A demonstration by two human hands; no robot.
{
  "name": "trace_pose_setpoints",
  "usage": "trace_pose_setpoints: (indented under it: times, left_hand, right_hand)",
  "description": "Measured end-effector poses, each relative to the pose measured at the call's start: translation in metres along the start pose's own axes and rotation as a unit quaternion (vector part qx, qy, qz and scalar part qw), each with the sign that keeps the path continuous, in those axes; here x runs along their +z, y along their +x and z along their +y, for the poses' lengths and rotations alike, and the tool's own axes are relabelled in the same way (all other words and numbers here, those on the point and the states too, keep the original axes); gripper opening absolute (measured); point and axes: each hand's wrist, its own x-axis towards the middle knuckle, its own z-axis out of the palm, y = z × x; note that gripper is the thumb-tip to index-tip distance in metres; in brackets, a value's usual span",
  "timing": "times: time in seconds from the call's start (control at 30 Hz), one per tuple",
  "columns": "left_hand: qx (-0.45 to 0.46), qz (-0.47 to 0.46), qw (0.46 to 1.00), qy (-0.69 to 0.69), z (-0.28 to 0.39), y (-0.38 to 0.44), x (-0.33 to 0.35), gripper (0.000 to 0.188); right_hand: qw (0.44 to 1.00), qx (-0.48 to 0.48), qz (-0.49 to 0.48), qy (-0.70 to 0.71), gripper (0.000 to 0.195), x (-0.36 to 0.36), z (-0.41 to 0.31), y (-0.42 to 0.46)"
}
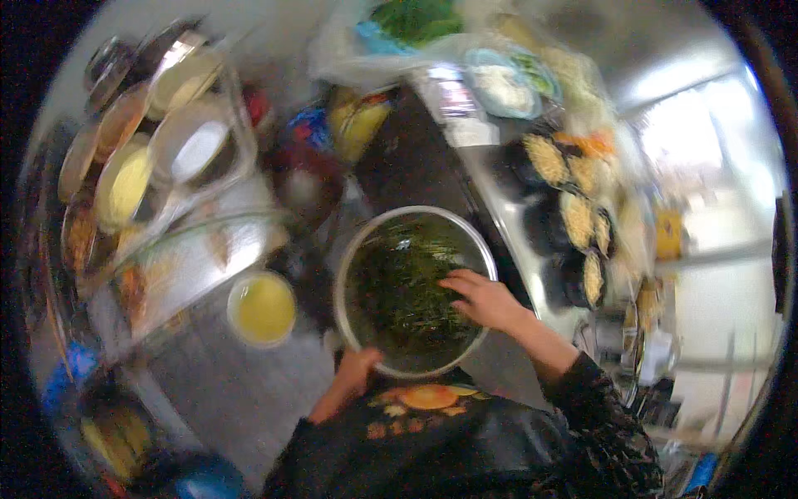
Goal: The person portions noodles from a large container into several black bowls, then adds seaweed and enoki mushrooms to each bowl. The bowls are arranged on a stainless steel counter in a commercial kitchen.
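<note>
A large round metal basin (340, 274) sits in front of my body, just above my dark apron (499, 443) with its printed food picture. Inside lies a mass of dark green, stringy food (405, 287), either leafy greens or seaweed; blur hides which. My left hand (361, 368) grips the basin's near left rim. From the right, my right hand (483, 299) reaches over the rim, its fingers apart above the green food. Nothing shows between those fingers, though whether their tips touch the food is unclear.
A round container of yellow liquid (263, 309) stands left of the basin. Beyond it, several oval tubs (193, 150) sit in a rack. Black bowls with pale noodle-like food (580, 218) line the metal counter (499, 206) at right. Plastic bags (499, 90) lie at the back.
</note>
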Motion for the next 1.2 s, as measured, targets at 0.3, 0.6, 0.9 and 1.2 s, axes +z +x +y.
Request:
trace_pose_setpoints:
  times: [0.3,0.6,0.9,1.2]
  left_hand:
    - [-0.019,0.052,0.992,-0.112,0.107,0.056,-0.02,0.018]
    - [0.033,0.087,0.991,0.092,0.201,0.124,0.008,0.014]
    - [-0.266,0.122,0.857,-0.425,0.233,0.173,0.029,0.008]
    - [-0.134,0.147,0.965,-0.17,0.199,0.195,0.016,0.01]
  right_hand:
    - [0.994,0.039,0.104,0.009,0.045,-0.048,0.063,-0.03]
    - [0.978,-0.055,0.165,0.115,0.035,-0.173,0.14,-0.084]
    - [0.945,-0.125,0.228,0.199,0.031,-0.271,0.172,-0.1]
    - [0.923,-0.023,0.243,0.298,0.023,-0.354,0.154,-0.103]
